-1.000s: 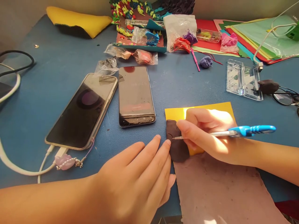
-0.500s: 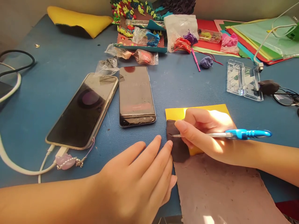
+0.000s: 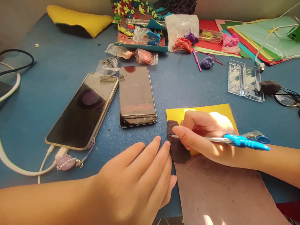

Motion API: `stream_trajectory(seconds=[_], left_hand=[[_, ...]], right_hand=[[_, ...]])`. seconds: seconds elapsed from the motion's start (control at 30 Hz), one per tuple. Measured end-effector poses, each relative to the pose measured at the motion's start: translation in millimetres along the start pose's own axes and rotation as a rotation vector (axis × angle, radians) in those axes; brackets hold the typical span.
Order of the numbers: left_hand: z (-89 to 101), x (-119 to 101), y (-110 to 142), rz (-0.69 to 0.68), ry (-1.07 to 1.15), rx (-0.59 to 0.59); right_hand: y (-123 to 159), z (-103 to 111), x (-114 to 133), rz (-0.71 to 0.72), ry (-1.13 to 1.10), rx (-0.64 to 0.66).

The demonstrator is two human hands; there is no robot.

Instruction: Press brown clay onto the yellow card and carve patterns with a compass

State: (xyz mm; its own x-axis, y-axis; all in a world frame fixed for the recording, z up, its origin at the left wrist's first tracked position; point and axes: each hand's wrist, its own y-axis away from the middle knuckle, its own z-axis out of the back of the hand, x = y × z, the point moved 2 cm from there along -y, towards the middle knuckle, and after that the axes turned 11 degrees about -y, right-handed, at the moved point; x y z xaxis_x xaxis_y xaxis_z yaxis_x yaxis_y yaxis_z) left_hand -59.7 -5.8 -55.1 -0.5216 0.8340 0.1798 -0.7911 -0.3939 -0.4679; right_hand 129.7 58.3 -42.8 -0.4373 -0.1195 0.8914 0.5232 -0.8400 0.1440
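Dark clay (image 3: 180, 152) under a fine-tipped tool (image 3: 246, 142)
Pinched low by the right hand (image 3: 211, 127) — likely for control; the left hand (image 3: 140, 179), seemingly empty, is laid alongside, fingers extended.

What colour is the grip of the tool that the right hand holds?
The grip is bright blue, seen best in the head view.

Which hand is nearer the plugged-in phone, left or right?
Left. The left hand is just to the right of the plugged-in phone, nearer the person; the right hand is much farther right, over the yellow sheet, holding the blue tool.
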Motion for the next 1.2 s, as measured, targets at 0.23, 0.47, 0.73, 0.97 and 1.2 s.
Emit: stream_trajectory(seconds=[0.23, 0.47, 0.73, 0.97, 1.2], left_hand=[[-1.3, -0.6, 0.6, 0.002, 0.005, 0.016], [-1.4, 0.4, -0.1, 0.006, 0.010, 0.012], [-1.4, -0.8, 0.6, 0.015, 0.006, 0.012], [-0.9, -0.2, 0.9, -0.009, -0.008, -0.005], [0.6, 0.4, 0.1, 0.007, -0.001, -0.020]], right_hand=[[-0.4, -2.6, -1.0, -0.008, -0.040, -0.027], [-0.7, -7.3, -3.2, 0.033, -0.127, -0.105], [-1.4, -6.0, -1.5, -0.041, -0.099, -0.037], [-0.9, -5.7, -0.8, 0.015, -0.050, -0.011], [-0.3, -5.0, -1.0, 0.063, -0.071, 0.037]])
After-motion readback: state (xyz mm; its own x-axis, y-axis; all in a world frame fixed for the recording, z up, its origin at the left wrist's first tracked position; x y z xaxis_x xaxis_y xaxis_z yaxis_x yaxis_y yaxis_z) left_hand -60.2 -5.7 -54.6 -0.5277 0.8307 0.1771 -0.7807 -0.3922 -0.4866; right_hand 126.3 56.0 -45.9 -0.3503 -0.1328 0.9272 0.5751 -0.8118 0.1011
